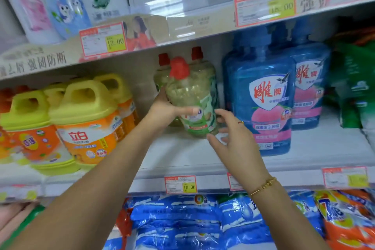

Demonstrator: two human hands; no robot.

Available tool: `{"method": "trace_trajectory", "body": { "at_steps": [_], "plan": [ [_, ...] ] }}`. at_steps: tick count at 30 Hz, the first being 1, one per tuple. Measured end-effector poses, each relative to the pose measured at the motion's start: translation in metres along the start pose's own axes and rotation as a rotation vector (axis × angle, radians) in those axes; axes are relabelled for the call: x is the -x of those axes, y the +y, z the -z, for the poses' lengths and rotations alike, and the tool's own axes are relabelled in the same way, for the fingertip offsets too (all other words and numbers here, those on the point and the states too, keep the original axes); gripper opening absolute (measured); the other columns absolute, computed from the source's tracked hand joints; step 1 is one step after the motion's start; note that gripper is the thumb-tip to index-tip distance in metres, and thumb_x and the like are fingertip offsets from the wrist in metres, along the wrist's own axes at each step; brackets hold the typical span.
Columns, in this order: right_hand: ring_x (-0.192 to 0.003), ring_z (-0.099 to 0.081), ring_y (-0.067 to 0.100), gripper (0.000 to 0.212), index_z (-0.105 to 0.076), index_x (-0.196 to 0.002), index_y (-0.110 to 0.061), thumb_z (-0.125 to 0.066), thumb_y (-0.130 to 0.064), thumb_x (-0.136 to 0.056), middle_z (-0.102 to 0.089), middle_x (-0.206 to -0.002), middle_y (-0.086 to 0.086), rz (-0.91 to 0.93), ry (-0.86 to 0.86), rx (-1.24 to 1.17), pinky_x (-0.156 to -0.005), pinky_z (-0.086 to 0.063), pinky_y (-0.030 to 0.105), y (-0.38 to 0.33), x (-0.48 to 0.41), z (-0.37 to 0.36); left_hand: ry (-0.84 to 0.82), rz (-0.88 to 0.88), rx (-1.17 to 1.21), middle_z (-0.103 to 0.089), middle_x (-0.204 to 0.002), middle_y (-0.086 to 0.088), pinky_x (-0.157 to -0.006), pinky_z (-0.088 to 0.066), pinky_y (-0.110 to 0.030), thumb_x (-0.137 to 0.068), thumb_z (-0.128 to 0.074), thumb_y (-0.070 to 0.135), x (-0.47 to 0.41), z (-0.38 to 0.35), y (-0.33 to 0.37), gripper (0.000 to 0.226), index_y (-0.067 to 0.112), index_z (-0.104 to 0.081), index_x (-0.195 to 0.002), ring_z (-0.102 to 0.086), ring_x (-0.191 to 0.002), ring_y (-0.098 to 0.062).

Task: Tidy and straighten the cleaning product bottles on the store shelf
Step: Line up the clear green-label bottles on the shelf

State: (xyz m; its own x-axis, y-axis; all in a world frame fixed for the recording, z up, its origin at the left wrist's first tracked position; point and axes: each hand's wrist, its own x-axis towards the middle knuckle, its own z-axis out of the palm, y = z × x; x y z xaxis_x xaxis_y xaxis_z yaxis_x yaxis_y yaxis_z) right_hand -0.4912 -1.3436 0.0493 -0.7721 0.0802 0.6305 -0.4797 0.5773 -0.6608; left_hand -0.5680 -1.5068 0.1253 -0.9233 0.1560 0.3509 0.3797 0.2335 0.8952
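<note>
While the left hand (162, 109) is gripping the tilted red-capped bottle (190, 91) at the middle shelf (182, 158), between yellow jugs (85, 111) and blue bottles (261, 95), the right hand (235, 136) is reaching beside it, fingers spread.

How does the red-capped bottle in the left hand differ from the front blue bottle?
The red-capped bottle is colourless with yellowish contents; the front blue bottle is tinted blue. The red-capped bottle is smaller, tilted, and held by the left hand; the front blue bottle stands upright. Both are see-through.

Upper price tag (102, 39) reads 12.00, lower price tag (180, 184) 10.00; orange jug (85, 136) says 立白.
</note>
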Motion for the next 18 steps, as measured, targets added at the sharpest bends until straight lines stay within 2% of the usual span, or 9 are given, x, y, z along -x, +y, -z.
{"method": "trace_trajectory", "body": {
  "at_steps": [2,4,7,9,10,12,16,18],
  "plan": [
    [-0.11,-0.057,0.017,0.072,-0.029,-0.143,-0.031,-0.068,-0.028,-0.082,-0.057,-0.126,-0.001,-0.009,-0.011,-0.027,-0.091,-0.049,0.038,-0.008,0.0,-0.003,0.006,-0.052,-0.027,-0.071,-0.112,-0.003,-0.084,-0.057,-0.029,-0.045,-0.094,0.002,0.032,0.005,0.001,0.088,0.012,-0.057,-0.124,-0.068,-0.104,-0.017],
    [-0.116,-0.054,0.019,0.086,-0.019,-0.147,-0.033,-0.071,-0.032,-0.078,-0.056,-0.131,0.0,0.005,-0.052,-0.005,-0.094,-0.047,0.037,-0.014,0.003,-0.005,0.03,-0.1,-0.034,-0.07,-0.112,0.0,-0.085,-0.056,-0.03,-0.044,-0.092,-0.002,0.06,0.01,0.009,0.091,0.019,-0.055,-0.124,-0.066,-0.105,-0.014],
    [-0.115,-0.052,0.012,0.084,-0.026,-0.143,-0.033,-0.073,-0.037,-0.073,-0.057,-0.126,-0.005,0.052,-0.123,-0.042,-0.088,-0.045,0.022,-0.025,0.009,-0.008,0.054,-0.15,-0.083,-0.07,-0.11,0.006,-0.083,-0.054,-0.023,-0.038,-0.093,0.009,0.094,0.023,0.028,0.093,0.022,-0.055,-0.122,-0.065,-0.104,-0.007],
    [-0.11,-0.053,0.004,0.078,-0.032,-0.134,-0.042,-0.076,-0.04,-0.069,-0.058,-0.12,-0.012,0.091,-0.153,-0.13,-0.082,-0.042,0.01,-0.037,0.013,-0.009,0.057,-0.173,-0.127,-0.07,-0.109,0.008,-0.081,-0.05,-0.015,-0.035,-0.093,0.019,0.117,0.035,0.042,0.096,0.019,-0.055,-0.123,-0.064,-0.103,-0.001],
    [-0.11,-0.053,0.001,0.079,-0.032,-0.13,-0.048,-0.079,-0.038,-0.068,-0.057,-0.12,-0.017,0.109,-0.162,-0.18,-0.084,-0.041,0.008,-0.044,0.015,-0.01,0.065,-0.192,-0.136,-0.07,-0.109,0.008,-0.08,-0.049,-0.012,-0.034,-0.095,0.022,0.128,0.041,0.049,0.098,0.018,-0.055,-0.123,-0.064,-0.103,0.0],
    [-0.114,-0.05,-0.004,0.083,-0.033,-0.13,-0.051,-0.083,-0.035,-0.066,-0.054,-0.125,-0.022,0.162,-0.174,-0.248,-0.091,-0.043,0.014,-0.055,0.02,-0.012,0.076,-0.215,-0.145,-0.071,-0.106,0.01,-0.078,-0.048,-0.01,-0.032,-0.099,0.024,0.151,0.054,0.06,0.099,0.017,-0.057,-0.122,-0.065,-0.101,-0.001],
    [-0.116,-0.047,-0.008,0.094,-0.032,-0.133,-0.052,-0.087,-0.03,-0.061,-0.05,-0.125,-0.029,0.143,-0.218,-0.399,-0.092,-0.041,0.01,-0.081,0.035,-0.025,0.172,-0.22,-0.059,-0.075,-0.092,0.009,-0.07,-0.051,-0.013,-0.035,-0.099,0.015,0.185,0.082,0.073,0.073,0.03,-0.068,-0.1,-0.07,-0.088,-0.004],
    [-0.113,-0.055,-0.003,0.096,-0.039,-0.131,-0.043,-0.09,-0.017,-0.055,-0.056,-0.118,-0.029,0.033,-0.259,-0.666,-0.09,-0.047,0.016,-0.096,0.048,-0.038,0.185,-0.232,0.062,-0.074,-0.103,-0.002,-0.076,-0.055,-0.025,-0.036,-0.095,0.021,0.196,0.098,0.077,0.079,0.025,-0.065,-0.11,-0.07,-0.098,-0.018]
  ]
}}
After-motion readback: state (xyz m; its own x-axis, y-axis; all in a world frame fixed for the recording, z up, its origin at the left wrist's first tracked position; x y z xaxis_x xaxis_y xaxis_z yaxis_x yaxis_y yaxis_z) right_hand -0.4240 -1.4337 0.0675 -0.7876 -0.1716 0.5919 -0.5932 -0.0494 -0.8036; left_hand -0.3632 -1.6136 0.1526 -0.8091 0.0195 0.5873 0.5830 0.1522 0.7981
